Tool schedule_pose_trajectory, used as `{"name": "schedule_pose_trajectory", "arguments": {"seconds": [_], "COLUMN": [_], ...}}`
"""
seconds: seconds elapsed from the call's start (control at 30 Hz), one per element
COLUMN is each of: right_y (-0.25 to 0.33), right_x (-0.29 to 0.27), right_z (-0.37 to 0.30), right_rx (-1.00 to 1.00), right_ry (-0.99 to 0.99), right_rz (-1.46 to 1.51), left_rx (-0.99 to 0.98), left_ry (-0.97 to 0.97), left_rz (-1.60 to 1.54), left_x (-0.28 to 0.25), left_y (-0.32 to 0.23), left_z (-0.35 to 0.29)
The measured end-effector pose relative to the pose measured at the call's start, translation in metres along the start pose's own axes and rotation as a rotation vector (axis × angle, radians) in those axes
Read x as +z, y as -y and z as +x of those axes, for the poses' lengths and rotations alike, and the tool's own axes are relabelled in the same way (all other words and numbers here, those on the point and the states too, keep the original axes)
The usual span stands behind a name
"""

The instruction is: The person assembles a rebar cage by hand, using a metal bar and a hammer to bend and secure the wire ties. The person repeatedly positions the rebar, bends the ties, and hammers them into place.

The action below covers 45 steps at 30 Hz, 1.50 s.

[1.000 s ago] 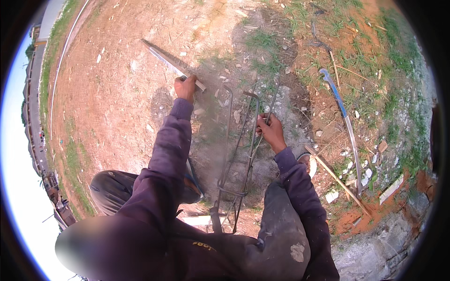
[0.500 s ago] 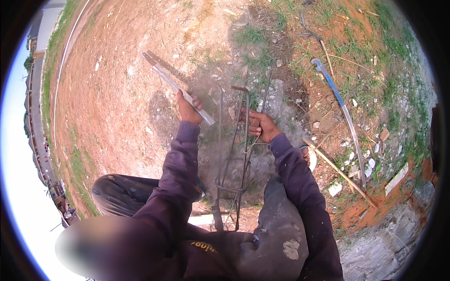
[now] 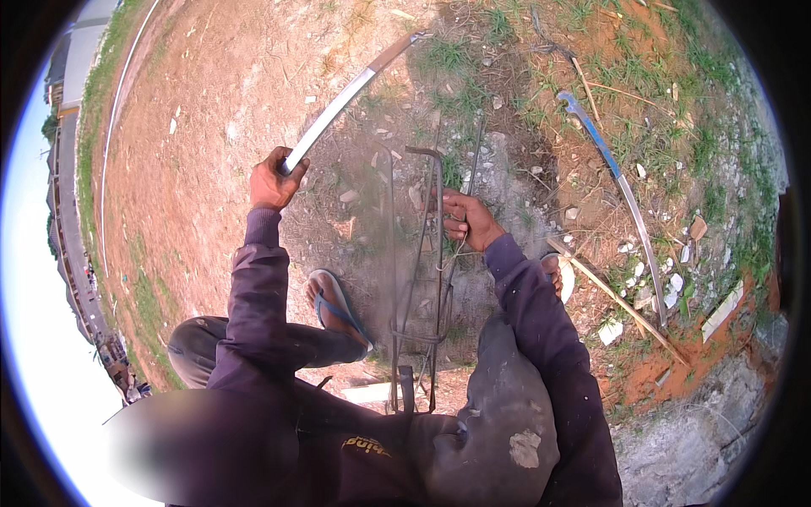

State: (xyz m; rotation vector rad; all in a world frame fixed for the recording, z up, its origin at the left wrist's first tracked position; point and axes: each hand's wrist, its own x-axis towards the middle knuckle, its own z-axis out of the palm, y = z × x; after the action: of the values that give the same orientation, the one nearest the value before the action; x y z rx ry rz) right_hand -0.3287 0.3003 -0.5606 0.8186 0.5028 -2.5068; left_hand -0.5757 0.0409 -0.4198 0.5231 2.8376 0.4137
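My left hand (image 3: 277,179) is closed round the lower end of a machete (image 3: 338,110). The pale blade slants up and away to the right, with a brown handle at the far end. A narrow frame of bent steel rods (image 3: 438,245) runs between my legs, its bars bound by thin rod rings. At its upper part my right hand (image 3: 470,220) has its fingers curled round a rod. A thin wire hangs just below those fingers. The frame's left bar is blurred, and its near end lies close against my body.
A second machete with a blue handle (image 3: 598,145) lies on the ground to the right. Near it are a wooden stick (image 3: 621,302), white stone chips (image 3: 610,332) and grass. My sandalled left foot (image 3: 338,311) rests left of the frame. Rough grey masonry (image 3: 693,431) lies at lower right.
My left hand has moved left with the machete, whose handle end has swung from upper left to upper right. My left foot has come into view. The right hand stays on the frame.
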Motion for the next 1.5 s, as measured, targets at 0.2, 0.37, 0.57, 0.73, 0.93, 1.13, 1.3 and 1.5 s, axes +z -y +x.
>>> {"name": "schedule_pose_trajectory", "arguments": {"seconds": [0.2, 0.37, 0.57, 0.73, 0.93, 1.13, 1.3, 1.5], "right_y": [-0.001, -0.001, 0.000, 0.000, 0.000, -0.001, -0.001, 0.000], "right_x": [0.000, 0.001, 0.004, 0.006, 0.005, 0.005, 0.006, 0.007], "right_z": [0.002, 0.002, 0.002, 0.003, 0.002, 0.003, 0.002, 0.002], "right_rx": [0.004, 0.009, 0.003, -0.012, -0.011, -0.014, -0.031, -0.046], "right_ry": [0.027, 0.048, 0.028, 0.028, 0.018, -0.012, 0.008, 0.040], "right_rz": [0.011, 0.028, -0.022, -0.056, -0.039, -0.019, -0.004, -0.024], "left_rx": [0.559, 0.837, 0.889, 0.848, 0.966, 1.245, 0.993, 0.547], "left_ry": [0.304, 0.262, 0.352, 0.481, 0.588, 0.387, 0.279, 0.342], "left_rz": [0.459, 0.683, 0.733, 0.688, 0.844, 0.614, 0.563, -0.093], "left_x": [-0.106, -0.144, -0.155, -0.164, -0.163, -0.179, -0.235, -0.232], "left_y": [-0.014, -0.040, -0.084, -0.117, -0.123, -0.147, -0.139, -0.139], "left_z": [0.047, 0.064, 0.059, 0.042, 0.060, 0.049, 0.040, 0.040]}}
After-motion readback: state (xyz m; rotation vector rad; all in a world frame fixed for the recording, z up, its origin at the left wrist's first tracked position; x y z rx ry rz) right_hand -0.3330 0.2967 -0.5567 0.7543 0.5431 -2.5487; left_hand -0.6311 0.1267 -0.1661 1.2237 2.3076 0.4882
